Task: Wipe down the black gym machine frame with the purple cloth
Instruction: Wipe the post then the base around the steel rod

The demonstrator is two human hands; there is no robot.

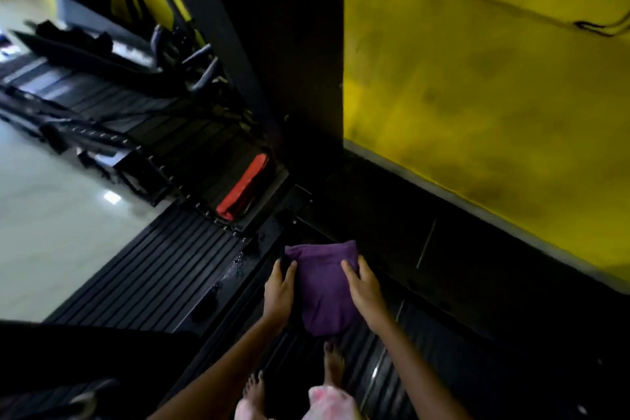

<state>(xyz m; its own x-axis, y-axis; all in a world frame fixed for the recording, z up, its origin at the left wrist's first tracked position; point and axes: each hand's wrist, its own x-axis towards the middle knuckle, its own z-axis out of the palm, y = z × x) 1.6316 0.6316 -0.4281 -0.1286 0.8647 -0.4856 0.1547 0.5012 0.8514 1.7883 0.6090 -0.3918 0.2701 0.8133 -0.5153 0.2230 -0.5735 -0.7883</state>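
Most of the black gym machine frame (289, 54) unreadable for cleanliness, too dark and blurred to judge; broad upright column at centre far, rising beside the yellow wall (484, 78) on the right; low base rail (238, 269) running near-left, flecked with droplets or specks, probably yet to be wiped; ribbed black floor mat (150, 269) left of it. Purple cloth (324, 286) bunched at centre near, low by the frame's base, held between both hands; left hand (280, 293) gripping its left edge, right hand (364, 290) laid over its right side with fingers curled on the fabric. Likely early or mid-task; bulk of wiping seemingly left.
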